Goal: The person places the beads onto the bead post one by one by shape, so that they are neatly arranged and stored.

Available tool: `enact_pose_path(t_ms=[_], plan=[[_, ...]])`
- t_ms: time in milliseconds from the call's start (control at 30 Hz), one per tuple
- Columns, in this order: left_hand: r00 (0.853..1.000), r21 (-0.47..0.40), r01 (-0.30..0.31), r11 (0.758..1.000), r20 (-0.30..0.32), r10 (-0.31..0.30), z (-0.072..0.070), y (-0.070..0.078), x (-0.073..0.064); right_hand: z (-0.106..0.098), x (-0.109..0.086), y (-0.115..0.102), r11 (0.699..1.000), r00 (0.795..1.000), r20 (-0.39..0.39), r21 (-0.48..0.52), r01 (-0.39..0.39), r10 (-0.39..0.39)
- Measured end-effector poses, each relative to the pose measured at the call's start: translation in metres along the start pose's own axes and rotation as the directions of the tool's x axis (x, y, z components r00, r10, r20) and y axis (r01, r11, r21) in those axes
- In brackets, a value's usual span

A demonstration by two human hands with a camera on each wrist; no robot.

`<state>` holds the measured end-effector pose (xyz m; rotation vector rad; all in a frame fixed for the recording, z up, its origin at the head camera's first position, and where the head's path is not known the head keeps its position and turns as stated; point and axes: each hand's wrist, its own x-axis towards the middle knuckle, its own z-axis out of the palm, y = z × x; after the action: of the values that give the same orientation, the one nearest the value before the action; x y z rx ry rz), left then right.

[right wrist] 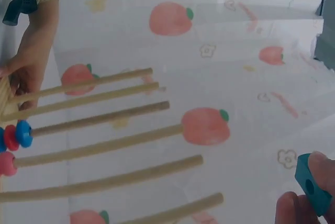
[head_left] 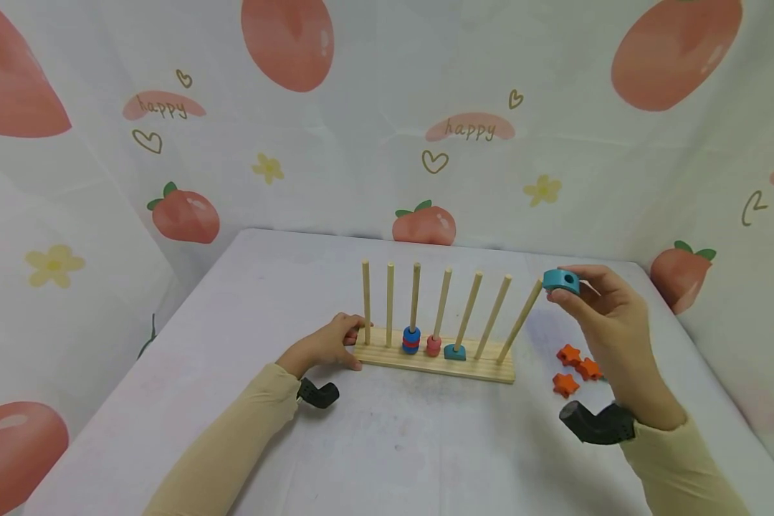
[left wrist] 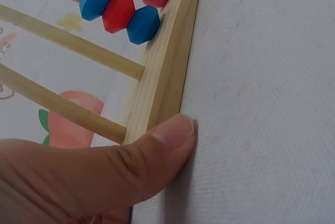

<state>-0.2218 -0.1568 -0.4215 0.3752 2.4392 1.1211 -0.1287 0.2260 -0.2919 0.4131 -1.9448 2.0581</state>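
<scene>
A wooden peg rack (head_left: 426,364) with several upright pegs stands on the table. My left hand (head_left: 325,345) grips its left end, the thumb (left wrist: 152,156) along the front edge and the other fingers behind. In my right hand (head_left: 613,315) a teal half-round bead (head_left: 561,281) with a hole is pinched between thumb and fingers. It is held up beside the top of the rightmost peg (head_left: 521,319). Lower on the rack, two blue beads with a red bead (left wrist: 119,13) between them sit on one peg, pink beads (head_left: 433,345) on another, and a teal half-round bead (head_left: 454,352) on a third.
Three orange star beads (head_left: 565,385) lie on the table right of the rack, below my right hand. A bit of a green piece (head_left: 603,378) shows beside them, partly hidden by the wrist. A fruit-printed cloth (head_left: 335,158) hangs behind the table.
</scene>
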Motion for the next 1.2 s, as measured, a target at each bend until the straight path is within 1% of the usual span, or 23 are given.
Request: enact_pose_path(t_ms=[100, 200, 267, 400, 500, 700, 967, 1067, 1200], plan=[[1.0, 0.004, -0.001, 1.0, -0.001, 0.001, 0.0, 0.0, 0.0, 0.014, 0.006, -0.003, 0.997, 0.997, 0.007, 0.021, 0.079, -0.079], [1.0, 0.004, -0.003, 1.0, 0.003, 0.003, 0.0, 0.0, 0.0, 0.026, 0.013, -0.002, 0.991, 0.991, 0.026, 0.041, 0.13, -0.131], [1.0, -0.001, -0.003, 1.0, 0.005, 0.003, 0.0, 0.0, 0.0, 0.033, 0.017, -0.001, 0.988, 0.988, 0.037, 0.055, 0.145, -0.148], [1.0, -0.014, -0.001, 1.0, 0.008, 0.001, 0.0, 0.0, -0.001, 0.047, 0.025, 0.005, 0.983, 0.985, 0.031, 0.076, 0.164, -0.167], [1.0, -0.015, 0.003, 1.0, 0.008, -0.003, 0.0, 0.001, -0.001, 0.055, 0.03, 0.012, 0.98, 0.981, 0.039, 0.064, 0.19, -0.192], [1.0, 0.001, 0.004, 1.0, 0.011, -0.004, 0.0, 0.0, 0.0, 0.067, 0.038, 0.031, 0.969, 0.967, 0.06, 0.002, 0.248, -0.248], [1.0, -0.016, 0.004, 1.0, 0.013, -0.004, 0.0, 0.001, 0.0, 0.074, 0.041, 0.051, 0.961, 0.96, 0.044, 0.002, 0.276, -0.276], [1.0, -0.012, 0.003, 1.0, 0.014, -0.003, 0.0, 0.001, 0.0, 0.075, 0.04, 0.057, 0.963, 0.962, 0.032, -0.005, 0.271, -0.27], [1.0, -0.008, 0.003, 1.0, 0.014, -0.003, 0.0, 0.001, 0.0, 0.075, 0.039, 0.062, 0.97, 0.97, 0.01, -0.014, 0.242, -0.242]])
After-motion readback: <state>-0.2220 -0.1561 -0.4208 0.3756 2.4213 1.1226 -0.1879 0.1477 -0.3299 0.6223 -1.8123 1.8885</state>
